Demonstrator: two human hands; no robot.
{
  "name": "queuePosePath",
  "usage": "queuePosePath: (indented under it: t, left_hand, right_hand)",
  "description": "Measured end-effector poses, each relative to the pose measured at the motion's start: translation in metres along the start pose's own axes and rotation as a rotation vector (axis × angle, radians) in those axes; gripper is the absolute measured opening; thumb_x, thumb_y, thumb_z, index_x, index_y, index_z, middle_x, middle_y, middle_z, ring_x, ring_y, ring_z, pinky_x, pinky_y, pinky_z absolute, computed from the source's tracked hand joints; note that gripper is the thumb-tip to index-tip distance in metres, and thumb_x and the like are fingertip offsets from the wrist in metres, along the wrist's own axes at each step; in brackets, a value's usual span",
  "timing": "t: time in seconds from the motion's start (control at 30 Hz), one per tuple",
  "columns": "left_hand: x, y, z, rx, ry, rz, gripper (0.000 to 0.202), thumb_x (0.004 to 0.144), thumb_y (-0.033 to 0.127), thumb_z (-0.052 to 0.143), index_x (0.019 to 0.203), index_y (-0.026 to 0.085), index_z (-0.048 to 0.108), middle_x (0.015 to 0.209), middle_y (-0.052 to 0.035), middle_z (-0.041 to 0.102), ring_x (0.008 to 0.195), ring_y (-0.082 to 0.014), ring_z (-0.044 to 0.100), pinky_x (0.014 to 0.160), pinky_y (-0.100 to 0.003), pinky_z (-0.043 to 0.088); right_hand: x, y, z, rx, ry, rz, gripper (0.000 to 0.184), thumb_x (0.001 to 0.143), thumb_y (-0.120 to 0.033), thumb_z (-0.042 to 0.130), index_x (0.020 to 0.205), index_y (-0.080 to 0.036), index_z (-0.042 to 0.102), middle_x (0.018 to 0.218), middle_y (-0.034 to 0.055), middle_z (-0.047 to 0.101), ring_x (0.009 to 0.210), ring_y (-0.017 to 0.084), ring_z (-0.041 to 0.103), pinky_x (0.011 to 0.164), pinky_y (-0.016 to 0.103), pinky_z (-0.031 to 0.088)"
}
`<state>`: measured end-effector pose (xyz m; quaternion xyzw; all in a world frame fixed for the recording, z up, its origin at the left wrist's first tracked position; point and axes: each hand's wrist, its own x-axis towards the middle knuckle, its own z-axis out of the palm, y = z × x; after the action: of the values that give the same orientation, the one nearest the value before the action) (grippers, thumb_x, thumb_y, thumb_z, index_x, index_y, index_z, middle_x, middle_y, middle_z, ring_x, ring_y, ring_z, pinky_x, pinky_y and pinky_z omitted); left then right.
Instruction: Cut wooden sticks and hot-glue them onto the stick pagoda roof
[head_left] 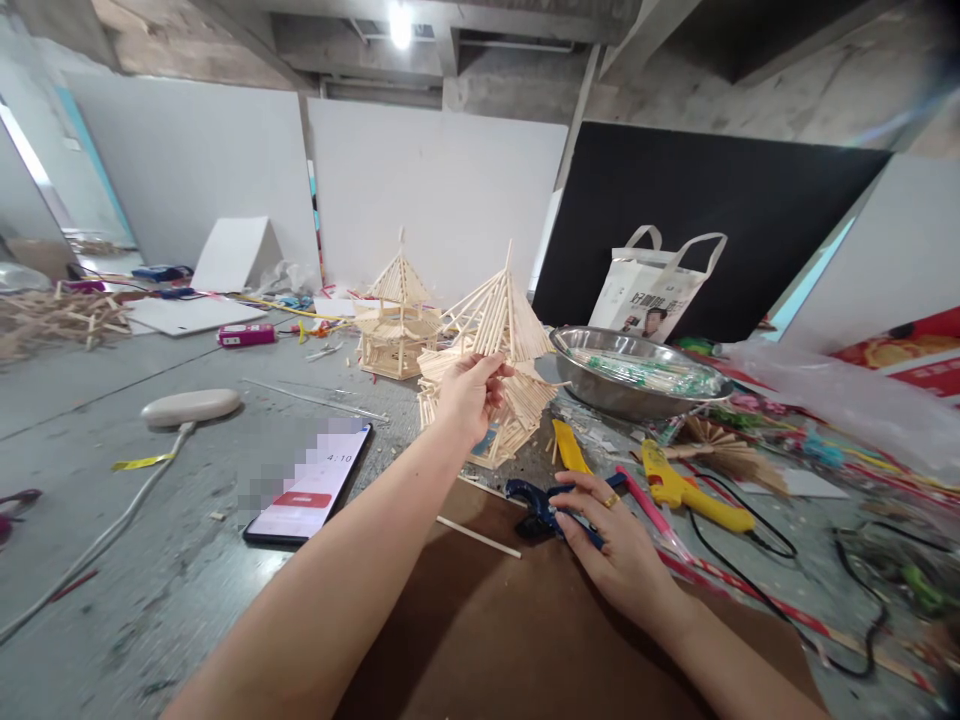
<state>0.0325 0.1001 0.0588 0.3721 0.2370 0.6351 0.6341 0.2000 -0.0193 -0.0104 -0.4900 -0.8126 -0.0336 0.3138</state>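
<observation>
My left hand (476, 395) reaches forward, its fingers pinched together at the sloping roof of a pavilion model (517, 320) built of thin wooden sticks. Whatever lies between those fingertips blends with the roof sticks behind. My right hand (615, 540), a ring on one finger, is curled over the handles of dark blue pliers (534, 497) lying at the edge of a brown board (465, 620). One loose wooden stick (480, 537) rests on the board just left of the pliers. Behind and left of the pavilion stands a second, tiered stick pavilion (397, 320).
A phone (322, 490) and a white cabled device (190, 406) lie to the left. On the right are a yellow glue gun (690, 490) with its cord, a metal basin (630, 395) holding packaged sticks, a white bag (637, 285) and scattered scraps.
</observation>
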Motion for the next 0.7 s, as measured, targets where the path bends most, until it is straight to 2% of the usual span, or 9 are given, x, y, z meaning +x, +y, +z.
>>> queuePosePath:
  t: [0.7]
  left_hand:
    - [-0.0004, 0.0058, -0.0040, -0.027, -0.011, -0.059, 0.016, 0.064, 0.020, 0.061, 0.065, 0.014, 0.046, 0.054, 0.0018, 0.058, 0.034, -0.0016, 0.040, 0.033, -0.014, 0.028]
  right_hand:
    - [-0.0009, 0.0006, 0.0020, -0.005, -0.007, -0.010, 0.016, 0.079, -0.022, 0.044, 0.088, -0.020, 0.056, 0.108, 0.0088, 0.052, 0.097, 0.018, 0.053, 0.081, 0.033, 0.045]
